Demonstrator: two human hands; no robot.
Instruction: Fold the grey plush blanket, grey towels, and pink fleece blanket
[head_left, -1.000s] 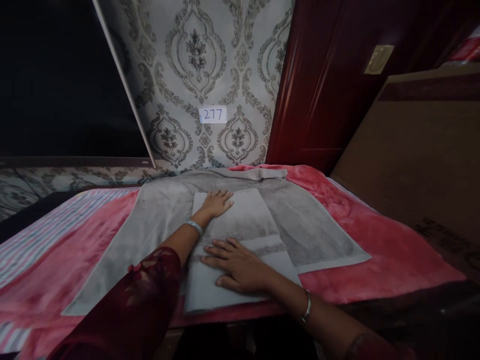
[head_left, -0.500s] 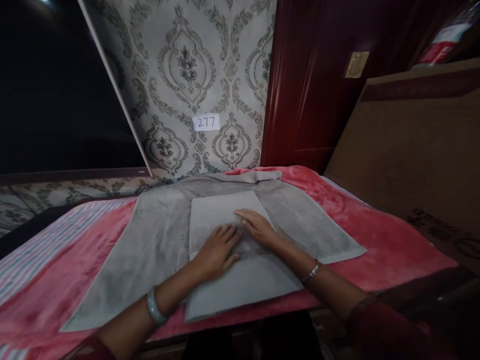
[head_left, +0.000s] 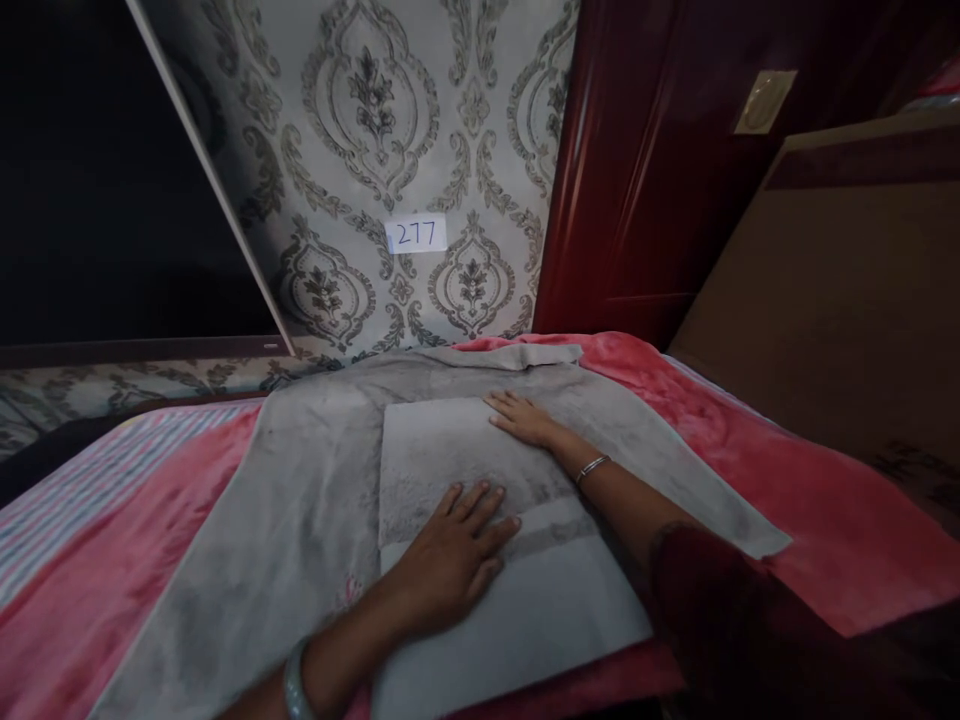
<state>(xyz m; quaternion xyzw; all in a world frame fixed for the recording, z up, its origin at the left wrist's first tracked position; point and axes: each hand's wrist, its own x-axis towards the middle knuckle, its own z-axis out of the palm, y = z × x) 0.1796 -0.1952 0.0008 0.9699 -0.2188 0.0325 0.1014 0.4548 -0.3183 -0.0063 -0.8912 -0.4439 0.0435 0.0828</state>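
A grey towel [head_left: 315, 480], plush on its surface, lies spread out with a small pink mark near its left side. On its middle rests a pale grey rectangular piece [head_left: 517, 615], smooth at the near end and fuzzy farther up, with a darker grey strip across it. I cannot tell whether it is one piece or layers. My left hand [head_left: 454, 560] lies on its near half, fingers spread and palm down. Farther away, my right hand [head_left: 521, 418] rests flat by its far right corner, fingers stretched out. Neither hand grips anything.
Under the towel are a pink-red blanket [head_left: 847, 520] and a striped sheet [head_left: 82, 490]. A dark screen [head_left: 120, 200] stands at left, a large cardboard box [head_left: 847, 290] at right. Behind are patterned wallpaper [head_left: 375, 120], a paper marked 277 [head_left: 416, 233] and a dark red panel [head_left: 637, 180].
My hands have moved apart: the right one slid away from me to the far edge, the left one came nearer. The view has shifted closer to the towel.
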